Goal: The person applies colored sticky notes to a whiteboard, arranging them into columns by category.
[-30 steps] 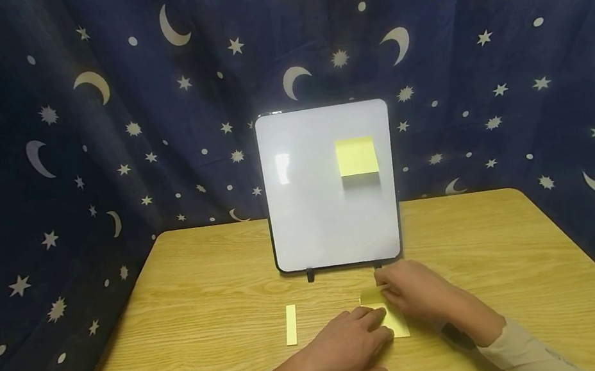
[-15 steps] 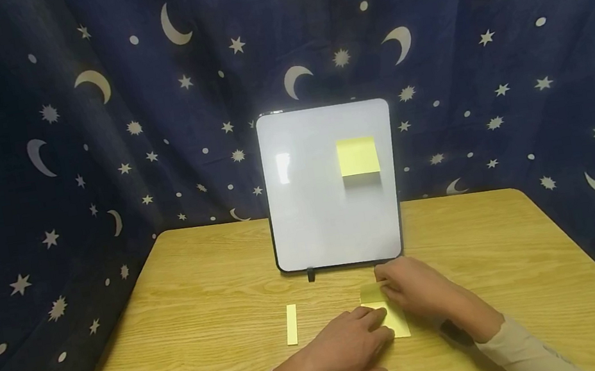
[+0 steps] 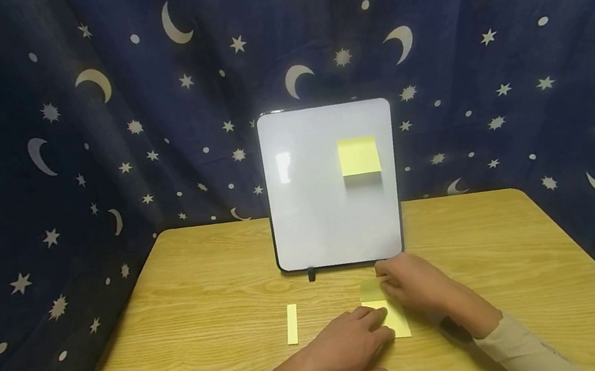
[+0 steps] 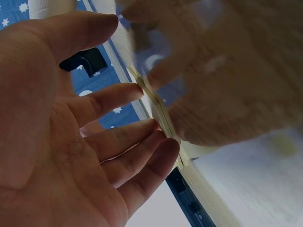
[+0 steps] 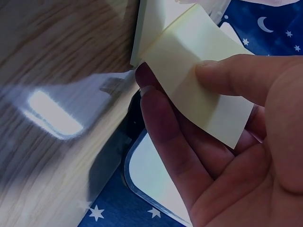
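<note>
A pad of yellow sticky notes [image 3: 399, 324] lies on the table in front of the whiteboard. My left hand [image 3: 352, 348] rests its fingertips on the pad, holding it down; the left wrist view shows these fingers fairly straight along its edge. At the pad's far side my right hand [image 3: 421, 283] pinches the top sticky note [image 3: 371, 290], which is folded up from the pad. In the right wrist view that sticky note [image 5: 189, 71] bends between thumb and fingers, one edge still against the pad [image 5: 163, 23].
A whiteboard [image 3: 318, 227] stands on small black feet [image 3: 311, 274] just beyond the hands. One yellow sticky note [image 3: 359, 156] is stuck on its upper right. A narrow pale-yellow strip [image 3: 292, 324] lies left of the pad. Behind the table [image 3: 203, 291] hangs a dark blue star-patterned curtain [image 3: 90, 127].
My right hand has moved slightly away from me, toward the whiteboard, raising the sticky note farther so more of it shows. My left hand stays in place on the pad.
</note>
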### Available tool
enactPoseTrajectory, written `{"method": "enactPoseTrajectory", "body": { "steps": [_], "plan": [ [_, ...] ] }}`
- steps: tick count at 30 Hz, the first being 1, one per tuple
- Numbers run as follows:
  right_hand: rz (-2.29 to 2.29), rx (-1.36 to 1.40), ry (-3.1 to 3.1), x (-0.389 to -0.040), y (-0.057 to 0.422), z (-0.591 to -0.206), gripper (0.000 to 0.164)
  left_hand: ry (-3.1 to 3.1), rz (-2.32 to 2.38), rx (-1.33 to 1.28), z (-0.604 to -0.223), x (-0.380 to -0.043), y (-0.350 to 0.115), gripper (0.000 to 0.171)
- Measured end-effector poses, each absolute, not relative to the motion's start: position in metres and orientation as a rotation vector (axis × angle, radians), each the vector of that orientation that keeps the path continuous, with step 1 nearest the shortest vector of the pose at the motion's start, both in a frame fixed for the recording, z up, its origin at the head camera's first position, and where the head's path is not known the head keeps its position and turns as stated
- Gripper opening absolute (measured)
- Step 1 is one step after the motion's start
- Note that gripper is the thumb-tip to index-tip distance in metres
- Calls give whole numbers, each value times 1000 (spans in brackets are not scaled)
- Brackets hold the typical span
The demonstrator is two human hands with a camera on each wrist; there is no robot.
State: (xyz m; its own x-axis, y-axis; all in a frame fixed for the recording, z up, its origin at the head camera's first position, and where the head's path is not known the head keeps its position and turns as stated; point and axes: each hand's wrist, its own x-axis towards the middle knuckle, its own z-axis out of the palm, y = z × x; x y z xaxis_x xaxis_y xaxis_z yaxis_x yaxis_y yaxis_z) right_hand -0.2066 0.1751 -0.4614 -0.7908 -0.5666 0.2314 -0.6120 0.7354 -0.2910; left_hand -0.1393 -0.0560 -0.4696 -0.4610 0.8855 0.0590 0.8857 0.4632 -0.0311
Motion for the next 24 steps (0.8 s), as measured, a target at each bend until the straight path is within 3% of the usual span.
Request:
{"method": "enactPoseTrajectory", "body": {
  "steps": [24],
  "plan": [
    [541,923,-2803,-211,174,-457,34,-2611,18,-1603,-470,-140,-56,44]
  ]
}}
